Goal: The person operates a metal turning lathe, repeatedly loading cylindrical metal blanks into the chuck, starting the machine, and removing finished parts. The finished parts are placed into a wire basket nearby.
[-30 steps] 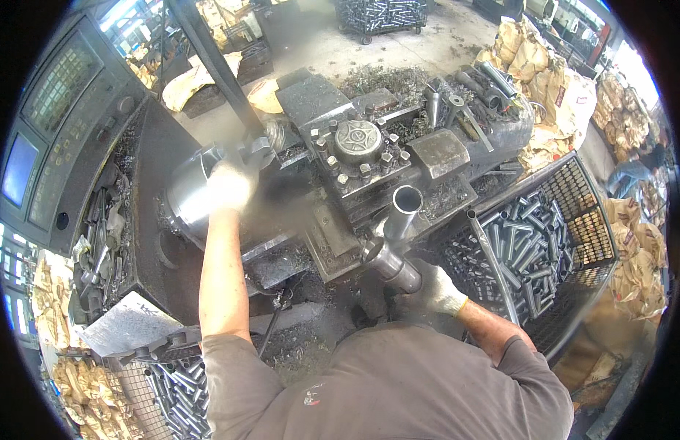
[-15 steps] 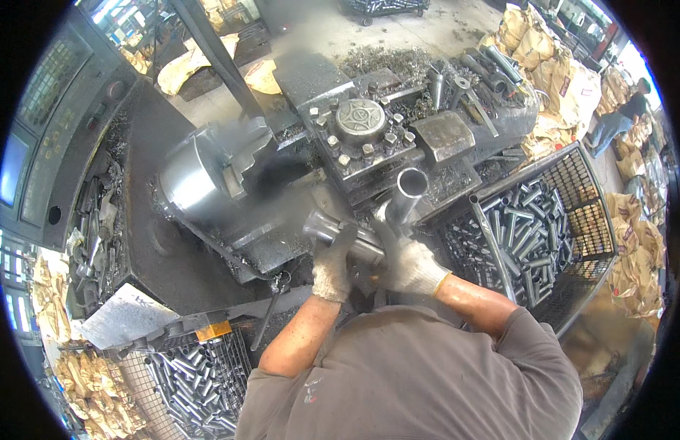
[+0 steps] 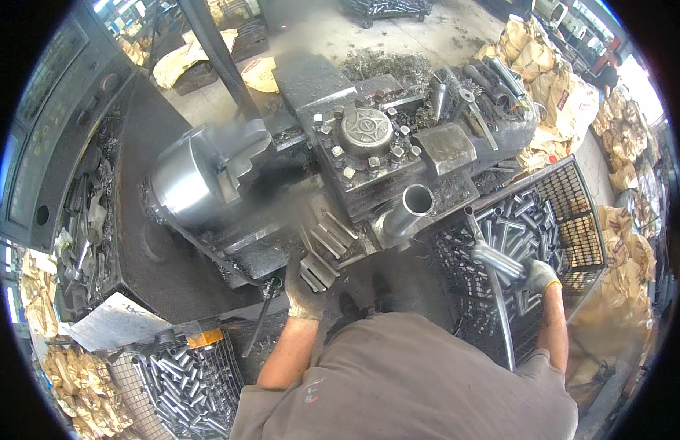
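My left hand (image 3: 305,299), in a dirty pale glove, is closed around a few short metal tubes (image 3: 317,273) at the front of the lathe. More tubes (image 3: 334,236) lie on the machine just beyond it. To the right, my gloved right hand (image 3: 539,278) grips a couple of metal tubes (image 3: 500,262) over a wire basket (image 3: 583,229) heaped with similar tubes (image 3: 529,220). A wide upright metal tube (image 3: 415,202) stands between my hands, on the front of the machine.
The lathe's chuck (image 3: 189,183) is at the left, with a bolted tool post (image 3: 366,133) to its right. A long metal bar (image 3: 496,308) slants across the right basket. Another basket of tubes (image 3: 180,385) sits at lower left. Brown paper sacks (image 3: 626,249) line the right side.
My hands have separated. The right one has swung right from beside the upright tube to over the basket, with tubes in it. My left hand has shifted slightly left and nearer me.
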Demonstrator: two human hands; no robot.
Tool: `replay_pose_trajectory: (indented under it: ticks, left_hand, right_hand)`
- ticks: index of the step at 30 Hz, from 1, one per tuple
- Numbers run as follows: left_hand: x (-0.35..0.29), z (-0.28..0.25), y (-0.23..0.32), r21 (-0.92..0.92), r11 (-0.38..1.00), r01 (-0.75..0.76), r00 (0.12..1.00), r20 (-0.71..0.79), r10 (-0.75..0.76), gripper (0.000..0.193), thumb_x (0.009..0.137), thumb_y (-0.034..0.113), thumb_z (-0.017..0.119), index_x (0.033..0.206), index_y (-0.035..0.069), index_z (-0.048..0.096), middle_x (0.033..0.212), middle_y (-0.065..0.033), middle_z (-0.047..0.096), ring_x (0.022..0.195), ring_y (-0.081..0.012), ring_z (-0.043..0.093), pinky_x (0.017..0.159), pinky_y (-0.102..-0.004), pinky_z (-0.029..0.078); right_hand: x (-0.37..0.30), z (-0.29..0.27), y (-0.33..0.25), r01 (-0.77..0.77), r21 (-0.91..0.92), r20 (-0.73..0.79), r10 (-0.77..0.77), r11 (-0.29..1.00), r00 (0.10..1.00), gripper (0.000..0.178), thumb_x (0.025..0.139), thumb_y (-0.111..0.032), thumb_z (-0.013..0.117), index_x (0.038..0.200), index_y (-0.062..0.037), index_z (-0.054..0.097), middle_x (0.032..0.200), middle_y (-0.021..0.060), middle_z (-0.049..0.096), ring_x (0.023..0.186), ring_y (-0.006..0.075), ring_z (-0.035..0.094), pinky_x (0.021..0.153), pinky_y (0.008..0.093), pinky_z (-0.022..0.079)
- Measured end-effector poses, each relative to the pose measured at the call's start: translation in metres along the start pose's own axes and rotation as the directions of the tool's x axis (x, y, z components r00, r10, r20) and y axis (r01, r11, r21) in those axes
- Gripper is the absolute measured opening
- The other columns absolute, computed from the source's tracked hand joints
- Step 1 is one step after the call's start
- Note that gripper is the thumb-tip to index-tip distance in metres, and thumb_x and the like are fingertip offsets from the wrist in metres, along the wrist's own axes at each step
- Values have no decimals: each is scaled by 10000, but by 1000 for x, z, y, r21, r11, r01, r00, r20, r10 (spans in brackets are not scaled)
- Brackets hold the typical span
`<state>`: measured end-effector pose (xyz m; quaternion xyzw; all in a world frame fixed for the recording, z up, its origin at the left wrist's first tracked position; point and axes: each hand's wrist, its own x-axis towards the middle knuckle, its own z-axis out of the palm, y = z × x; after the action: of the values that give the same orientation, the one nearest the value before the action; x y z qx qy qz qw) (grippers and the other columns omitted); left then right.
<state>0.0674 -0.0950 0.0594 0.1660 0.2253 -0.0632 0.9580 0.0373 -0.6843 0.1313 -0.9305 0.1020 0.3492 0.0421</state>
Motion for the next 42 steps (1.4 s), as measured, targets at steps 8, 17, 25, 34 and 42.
replay_pose_trajectory:
  ticks: [8,17,25,34,42]
  left_hand:
    - [-41,34,19,333,930,153,980,72,-187,576,1100,561,525,1362,57,624,1114,-118,734,1009,-282,732,886,-448,621]
    - [-46,34,45,388,918,-81,996,5,85,445,1091,485,559,1186,58,637,979,-119,741,873,-267,756,773,-419,649]
    - [-7,0,82,324,893,-311,946,16,324,662,1009,718,560,1172,80,638,1041,-129,726,894,-284,747,743,-456,652]
    - [19,97,54,378,875,-303,925,338,174,695,1096,605,438,1533,69,503,1399,-128,655,1298,-255,641,1096,-451,545]
    - [124,58,44,809,390,-441,835,210,509,449,1012,187,703,1400,-16,604,1304,-126,692,1165,-179,652,1007,-309,513]
  right_hand:
    - [29,-60,-317,604,384,-469,-416,698,779,459,816,-378,872,1119,-57,747,953,175,786,875,324,786,770,438,606]
    - [7,3,-450,569,-97,-168,-577,817,799,596,942,-255,724,1491,-120,532,1282,252,709,1093,422,736,872,527,601]
    - [15,-48,-448,626,571,-176,-666,531,725,621,875,-451,807,1315,-29,685,1092,209,769,991,290,745,890,426,585]
    - [-25,-97,-458,700,591,-224,-751,402,621,789,748,-381,898,1377,-15,592,1128,224,753,1090,319,747,977,423,582]
    - [55,-294,-516,622,-689,-346,-923,372,168,563,718,-232,858,1213,-46,666,1003,173,764,834,355,768,707,424,625]
